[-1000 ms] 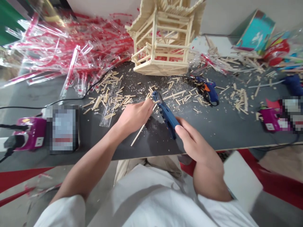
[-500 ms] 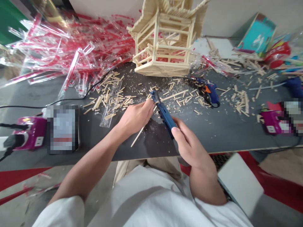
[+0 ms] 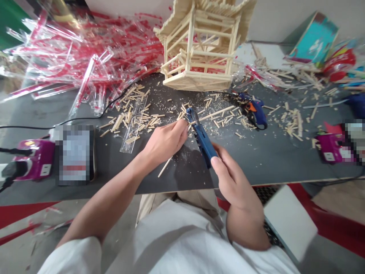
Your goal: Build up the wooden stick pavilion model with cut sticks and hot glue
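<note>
My left hand (image 3: 168, 139) is closed in a pinch on a thin wooden stick, whose pale tip (image 3: 192, 123) pokes out at the jaws of a blue-handled cutting tool (image 3: 203, 140). My right hand (image 3: 232, 175) is wrapped round the lower handles of this tool, which slants up and left. Most of the held stick is hidden by my fingers. Below my left hand, a length of thin wooden stick (image 3: 164, 167) shows; whether it is the same piece, I cannot tell. Short cut stick pieces (image 3: 128, 118) lie left of my hands.
A wooden-stick model building (image 3: 196, 80) stands at the back. A blue glue gun (image 3: 255, 112) lies to the right. A clear ruler (image 3: 132, 129), a phone (image 3: 75, 156) and a purple power adapter (image 3: 35, 160) are at left, below a heap of red-and-clear plastic wrappers (image 3: 94, 64).
The cutting tool and my right hand have shifted slightly right. My left hand has moved a little right too, and a stick tip now shows beside the jaws.
</note>
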Demonstrator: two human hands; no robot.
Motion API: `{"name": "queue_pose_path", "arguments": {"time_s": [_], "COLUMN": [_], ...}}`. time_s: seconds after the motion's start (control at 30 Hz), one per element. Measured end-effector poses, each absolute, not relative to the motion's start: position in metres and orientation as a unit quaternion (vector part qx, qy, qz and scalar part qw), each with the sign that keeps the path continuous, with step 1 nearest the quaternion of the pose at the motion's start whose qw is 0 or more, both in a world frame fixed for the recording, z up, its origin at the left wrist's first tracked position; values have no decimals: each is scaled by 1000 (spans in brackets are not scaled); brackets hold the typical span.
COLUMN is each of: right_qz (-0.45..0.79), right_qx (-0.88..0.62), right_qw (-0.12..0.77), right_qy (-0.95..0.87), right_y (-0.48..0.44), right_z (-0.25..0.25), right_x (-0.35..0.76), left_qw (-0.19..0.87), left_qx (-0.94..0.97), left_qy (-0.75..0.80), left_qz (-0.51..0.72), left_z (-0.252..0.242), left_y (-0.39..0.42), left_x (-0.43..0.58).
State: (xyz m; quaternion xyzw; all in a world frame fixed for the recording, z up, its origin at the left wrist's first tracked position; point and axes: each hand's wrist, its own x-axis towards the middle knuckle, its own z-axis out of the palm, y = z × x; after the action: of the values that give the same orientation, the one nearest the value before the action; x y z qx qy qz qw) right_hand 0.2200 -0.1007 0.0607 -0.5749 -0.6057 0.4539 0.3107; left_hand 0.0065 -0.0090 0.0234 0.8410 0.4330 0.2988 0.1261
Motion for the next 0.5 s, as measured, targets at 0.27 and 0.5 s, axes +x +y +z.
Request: {"name": "queue_pose_path", "arguments": {"time_s": [0.27,0.5], "right_qz": [448,438], "right_qx": [-572,-570], "right_qw": [304,298], "right_qy": [-616,-628], "right_y": [-100,-99], "right_z": [59,60], "right_x": [218,217], "left_qw": [126,143], "left_qx": [841,838], "left_qy": [436,444], "left_qz": [296,282], "left_z": [21,22], "left_y": [-11,-10], "left_x": [8,7]}}
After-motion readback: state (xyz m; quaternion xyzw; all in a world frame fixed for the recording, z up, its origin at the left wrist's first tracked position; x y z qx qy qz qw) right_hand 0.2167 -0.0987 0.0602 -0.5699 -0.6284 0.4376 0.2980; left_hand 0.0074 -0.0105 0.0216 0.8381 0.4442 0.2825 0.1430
